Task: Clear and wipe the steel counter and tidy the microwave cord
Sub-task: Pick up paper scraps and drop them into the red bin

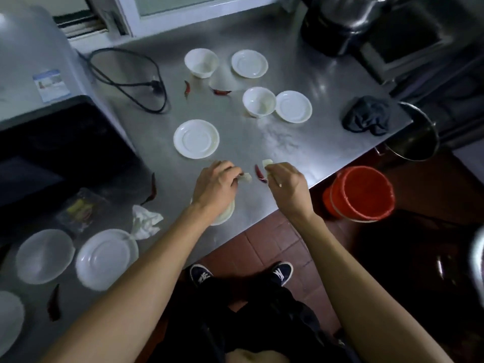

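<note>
Risk of scraps slipping off the near edge of the table point(301, 142) to the floor, beside rather than into the red bucket point(362, 195). Left hand point(213, 186) pinched narrow on a pale scrap point(246, 177); right hand point(285, 183) pinched on another point(267, 163). Dried chilli point(259, 173) loose between both grips. Microwave cord point(125, 79) untidied near the far left corner, well apart from either grip.

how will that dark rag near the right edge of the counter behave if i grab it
The dark rag lies crumpled in soft folds, so it will probably go floppy and droop when lifted. It looks light. Pushed, it would likely bunch up rather than slide cleanly.
</note>
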Available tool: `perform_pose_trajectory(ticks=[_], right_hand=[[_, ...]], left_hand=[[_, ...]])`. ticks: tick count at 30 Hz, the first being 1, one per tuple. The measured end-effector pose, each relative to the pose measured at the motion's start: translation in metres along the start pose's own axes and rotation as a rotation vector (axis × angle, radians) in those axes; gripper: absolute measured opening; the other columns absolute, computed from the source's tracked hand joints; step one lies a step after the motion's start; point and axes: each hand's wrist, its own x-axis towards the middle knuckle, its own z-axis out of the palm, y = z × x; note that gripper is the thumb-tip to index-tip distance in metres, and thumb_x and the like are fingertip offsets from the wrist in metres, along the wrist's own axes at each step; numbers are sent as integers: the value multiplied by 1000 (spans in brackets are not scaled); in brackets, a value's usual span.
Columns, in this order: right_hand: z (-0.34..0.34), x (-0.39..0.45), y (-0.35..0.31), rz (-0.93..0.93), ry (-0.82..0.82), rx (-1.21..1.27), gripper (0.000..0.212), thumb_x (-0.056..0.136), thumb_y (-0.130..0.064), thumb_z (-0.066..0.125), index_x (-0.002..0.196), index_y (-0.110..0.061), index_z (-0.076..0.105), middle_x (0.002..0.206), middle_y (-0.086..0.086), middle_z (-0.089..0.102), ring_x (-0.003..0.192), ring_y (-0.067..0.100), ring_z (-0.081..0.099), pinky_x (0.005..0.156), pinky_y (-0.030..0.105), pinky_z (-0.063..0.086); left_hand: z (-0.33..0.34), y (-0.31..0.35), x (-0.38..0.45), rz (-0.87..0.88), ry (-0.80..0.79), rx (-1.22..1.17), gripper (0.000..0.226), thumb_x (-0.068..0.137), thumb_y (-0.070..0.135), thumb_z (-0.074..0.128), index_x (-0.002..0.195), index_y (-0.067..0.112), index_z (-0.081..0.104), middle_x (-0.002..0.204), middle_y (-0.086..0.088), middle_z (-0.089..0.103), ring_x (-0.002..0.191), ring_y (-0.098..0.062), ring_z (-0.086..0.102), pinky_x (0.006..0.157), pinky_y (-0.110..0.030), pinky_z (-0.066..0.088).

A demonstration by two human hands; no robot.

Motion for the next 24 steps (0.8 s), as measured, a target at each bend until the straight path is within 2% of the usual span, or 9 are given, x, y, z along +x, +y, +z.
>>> perform_pose_trajectory(ticks=[3, 9, 17, 24], right_hand=[[-28, -17, 35, 52, 50, -19, 11, 93, -5, 58, 93, -3, 69, 86, 13, 66, 79, 33, 61, 66, 47, 52], [-97, -63, 127, 222, 104, -15, 14, 88, -8, 61, 98, -7, 71, 88, 7, 65, 79, 28, 60, 65, 42, 50], [-181, -126, 249, 407, 177, -26, 17, 87, -11, 60, 100, -11, 71, 94, 3, 66, 81, 25, 61, 63, 40, 52], [-231, -179, 311, 549, 251, -40, 20, 84, -5, 66, 102, -10, 71, 102, 2, 68, 89, 25, 63, 68, 42, 54]], left_hand=[[28, 35, 20, 72, -41, -12, 18, 80, 3, 72, 93, 14, 74, 92, -1, 68, 83, -28, 62, 64, -40, 53], [98, 140, 52, 228, -161, -41, 15, 83, 11, 65, 92, 20, 72, 91, 3, 66, 89, -27, 61, 71, -42, 51], [185, 277, 80, 342, -290, -59, 18, 84, 9, 64, 93, 21, 73, 92, 5, 67, 88, -23, 58, 74, -39, 50], [239, 367, 90, 458, -407, -55, 18, 86, 13, 63, 99, 23, 72, 97, 7, 66, 92, -21, 57, 80, -40, 50]])
